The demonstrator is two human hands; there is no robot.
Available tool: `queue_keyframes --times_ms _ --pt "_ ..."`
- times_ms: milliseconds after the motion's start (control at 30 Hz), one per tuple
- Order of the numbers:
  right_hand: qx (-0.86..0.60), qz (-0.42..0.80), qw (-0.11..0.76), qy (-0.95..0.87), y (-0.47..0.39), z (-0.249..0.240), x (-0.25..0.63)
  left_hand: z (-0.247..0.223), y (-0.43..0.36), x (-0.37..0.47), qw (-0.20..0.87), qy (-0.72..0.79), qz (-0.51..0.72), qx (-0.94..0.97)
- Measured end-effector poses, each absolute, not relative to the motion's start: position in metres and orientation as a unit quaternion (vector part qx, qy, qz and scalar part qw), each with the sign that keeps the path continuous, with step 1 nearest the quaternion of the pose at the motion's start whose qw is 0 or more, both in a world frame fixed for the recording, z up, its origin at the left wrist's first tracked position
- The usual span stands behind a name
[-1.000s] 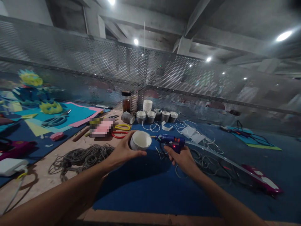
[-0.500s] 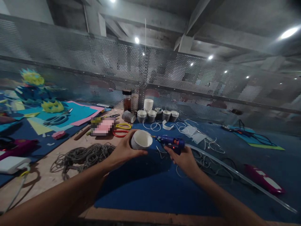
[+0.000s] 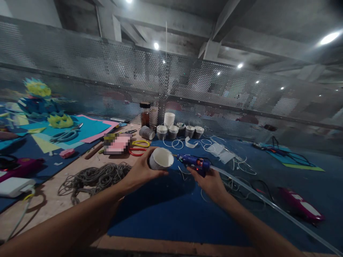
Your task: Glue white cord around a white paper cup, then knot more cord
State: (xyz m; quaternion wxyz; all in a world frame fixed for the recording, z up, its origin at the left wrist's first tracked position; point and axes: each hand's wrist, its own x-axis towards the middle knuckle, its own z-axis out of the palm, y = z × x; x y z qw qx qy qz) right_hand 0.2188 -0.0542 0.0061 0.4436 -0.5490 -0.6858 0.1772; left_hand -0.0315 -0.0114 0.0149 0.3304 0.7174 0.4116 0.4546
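My left hand (image 3: pixel 140 171) grips a small paper cup (image 3: pixel 161 159) by its side, the cup tilted so its white inside faces right. Grey cord or wrapping seems to cover its outer wall. In my right hand (image 3: pixel 210 182) is a blue hot glue gun (image 3: pixel 193 161), its nozzle pointing left close to the cup's rim. A small red light glows on the gun. From its back end a long clear glue stick (image 3: pixel 257 193) runs down to the right. Whether the nozzle touches the rim, I cannot tell.
Grey cord (image 3: pixel 99 177) lies in a heap at left, near red-handled scissors (image 3: pixel 138 152). Several wrapped cups (image 3: pixel 173 132) stand along the back by a jar (image 3: pixel 145 114). A magenta device (image 3: pixel 301 205) sits at right; loose white cord (image 3: pixel 177 143) and cables cross the blue mat.
The long glue stick's far end has swung lower at the right. Both hands, the cup and the glue gun stay almost where they were.
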Motion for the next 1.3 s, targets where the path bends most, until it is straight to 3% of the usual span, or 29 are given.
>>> queue_keyframes --times_ms 1300 --pt "-0.55 0.149 0.433 -0.699 -0.0552 0.0063 0.2208 0.0151 -0.0116 -0.0327 0.323 0.412 0.451 0.722"
